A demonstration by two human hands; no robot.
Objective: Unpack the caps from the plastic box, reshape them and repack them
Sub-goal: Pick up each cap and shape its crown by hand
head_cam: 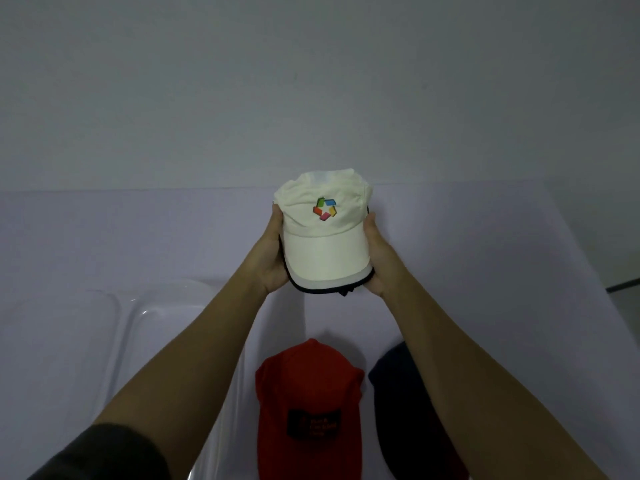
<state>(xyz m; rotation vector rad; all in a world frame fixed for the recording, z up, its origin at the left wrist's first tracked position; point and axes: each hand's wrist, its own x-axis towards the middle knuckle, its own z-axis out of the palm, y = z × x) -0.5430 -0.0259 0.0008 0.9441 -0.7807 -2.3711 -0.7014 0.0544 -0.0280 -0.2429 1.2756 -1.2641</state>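
Red cap (308, 393) and navy cap (394, 379) lie nearest on the worktop (138, 237); beyond, the left hand (273, 258) and right hand (375, 261) grip the cream cap (322, 233) by opposite sides, brim toward the person.

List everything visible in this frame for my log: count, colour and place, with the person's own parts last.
cream cap: one, cream with a multicolour logo and dark brim edge, held up above the table
red cap: one, red with a dark patch, on the table, bottom centre
dark cap: one, navy or black, right of the red cap, partly hidden by the arm
plastic box: one, clear, on the table at left
table: one, pale lilac
wall: grey, behind
left hand: grips the cream cap's left side
right hand: grips its right side
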